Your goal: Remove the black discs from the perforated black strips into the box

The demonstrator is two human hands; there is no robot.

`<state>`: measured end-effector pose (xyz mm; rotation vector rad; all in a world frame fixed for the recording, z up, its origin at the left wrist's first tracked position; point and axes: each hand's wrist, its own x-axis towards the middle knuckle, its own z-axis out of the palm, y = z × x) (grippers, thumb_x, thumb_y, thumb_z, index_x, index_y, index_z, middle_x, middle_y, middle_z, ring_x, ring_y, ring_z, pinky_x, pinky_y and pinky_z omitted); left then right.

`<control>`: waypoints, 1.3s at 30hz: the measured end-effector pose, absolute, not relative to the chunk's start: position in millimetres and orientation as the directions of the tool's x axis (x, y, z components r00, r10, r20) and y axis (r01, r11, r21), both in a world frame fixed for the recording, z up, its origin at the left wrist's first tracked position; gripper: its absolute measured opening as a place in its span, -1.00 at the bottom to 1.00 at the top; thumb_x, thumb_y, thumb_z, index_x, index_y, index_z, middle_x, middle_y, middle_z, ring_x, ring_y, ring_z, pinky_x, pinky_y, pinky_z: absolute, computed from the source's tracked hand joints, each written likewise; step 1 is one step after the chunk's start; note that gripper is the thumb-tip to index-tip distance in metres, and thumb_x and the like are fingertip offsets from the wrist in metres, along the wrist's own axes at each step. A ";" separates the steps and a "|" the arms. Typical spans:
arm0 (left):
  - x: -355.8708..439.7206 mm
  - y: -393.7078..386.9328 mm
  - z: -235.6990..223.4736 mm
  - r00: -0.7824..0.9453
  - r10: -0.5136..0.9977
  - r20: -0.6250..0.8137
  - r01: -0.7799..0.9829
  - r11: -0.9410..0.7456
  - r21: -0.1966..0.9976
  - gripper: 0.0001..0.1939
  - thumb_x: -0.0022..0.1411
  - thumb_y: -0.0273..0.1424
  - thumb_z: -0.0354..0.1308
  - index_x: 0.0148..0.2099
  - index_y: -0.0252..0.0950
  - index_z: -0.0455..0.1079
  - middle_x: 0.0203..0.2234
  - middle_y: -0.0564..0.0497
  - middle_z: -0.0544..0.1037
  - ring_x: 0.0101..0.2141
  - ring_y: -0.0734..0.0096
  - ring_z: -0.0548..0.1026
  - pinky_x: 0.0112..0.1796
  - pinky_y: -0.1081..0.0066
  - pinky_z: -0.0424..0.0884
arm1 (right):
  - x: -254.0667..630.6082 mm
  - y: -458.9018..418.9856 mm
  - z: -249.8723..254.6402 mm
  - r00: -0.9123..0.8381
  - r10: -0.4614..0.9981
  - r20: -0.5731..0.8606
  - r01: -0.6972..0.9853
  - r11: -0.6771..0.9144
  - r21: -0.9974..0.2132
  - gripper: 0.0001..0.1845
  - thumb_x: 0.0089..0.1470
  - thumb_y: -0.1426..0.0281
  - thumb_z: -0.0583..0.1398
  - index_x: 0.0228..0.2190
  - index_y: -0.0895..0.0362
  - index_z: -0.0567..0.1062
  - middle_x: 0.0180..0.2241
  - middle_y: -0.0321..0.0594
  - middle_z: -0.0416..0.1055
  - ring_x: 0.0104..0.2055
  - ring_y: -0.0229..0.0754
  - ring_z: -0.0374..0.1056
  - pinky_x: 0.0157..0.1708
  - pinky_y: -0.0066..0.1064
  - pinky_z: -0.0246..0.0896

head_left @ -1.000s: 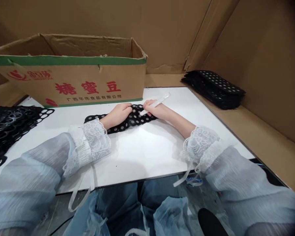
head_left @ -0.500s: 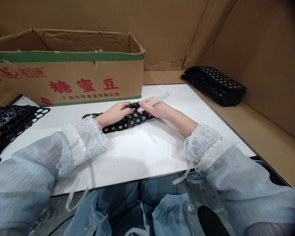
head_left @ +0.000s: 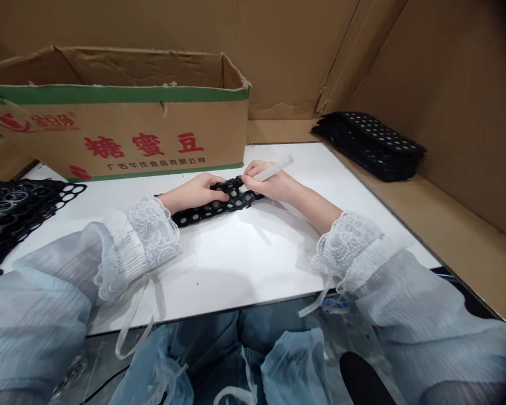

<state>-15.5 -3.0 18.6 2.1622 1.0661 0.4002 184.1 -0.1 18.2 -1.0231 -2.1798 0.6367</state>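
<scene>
A folded strip of black fabric with round holes [head_left: 202, 212] lies on the white tabletop [head_left: 236, 264]. My left hand [head_left: 198, 190] is closed on its upper edge, thumb on top and fingers behind. My right hand [head_left: 267, 180] grips a white, pen-like stick [head_left: 278, 167], slanted with its lower end against the fabric. The fingers of my right hand also rest at the strip's right end. What the stick's tip does among the holes is too small to make out.
Behind my hands stands an open cardboard box [head_left: 152, 129] with red lettering. At the left lies a pile of black holed fabric [head_left: 21, 214]. A stack of folded black dotted pieces [head_left: 371, 147] sits at the back right, beside cardboard walls [head_left: 447, 101].
My left hand has shifted slightly along the strip, and the fabric between my hands looks flatter. My right hand and the stick have moved a little to the right.
</scene>
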 end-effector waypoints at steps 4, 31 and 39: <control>-14.8 -6.9 22.5 0.558 0.829 -0.030 0.604 -0.382 0.700 -0.77 0.00 -0.32 0.04 -0.29 -0.31 0.39 -0.38 0.11 0.48 -0.37 0.38 0.38 -0.31 0.47 0.23 | 182.3 0.6 14.4 -0.469 0.815 0.339 0.471 0.556 -0.684 -0.63 -0.02 0.30 0.08 -0.74 0.21 0.32 -0.38 -0.18 0.28 -0.46 -0.34 0.22 -0.36 -0.43 0.16; -8.8 -15.5 25.2 0.454 0.890 0.032 0.550 -0.309 0.776 -0.78 0.03 -0.41 -0.08 -0.30 -0.36 0.33 -0.42 0.02 0.45 -0.39 0.38 0.37 -0.29 0.42 0.25 | 171.3 4.9 7.0 -0.482 0.736 0.475 0.668 0.659 -0.346 -0.57 0.12 0.25 -0.05 -0.66 0.16 0.33 -0.42 -0.13 0.27 -0.21 -0.12 0.13 -0.14 -0.24 0.06; -13.4 -11.7 24.8 0.552 0.827 -0.106 0.468 -0.202 0.861 -0.84 0.04 -0.37 -0.06 -0.53 -0.31 0.22 -0.68 0.07 0.33 -0.62 0.49 0.25 -0.51 0.45 0.18 | 183.9 2.6 21.9 -0.507 0.803 0.315 0.481 0.566 -0.669 -0.55 0.04 0.35 0.01 -0.80 0.17 0.29 -0.46 -0.15 0.37 -0.26 -0.17 0.23 -0.14 -0.31 0.10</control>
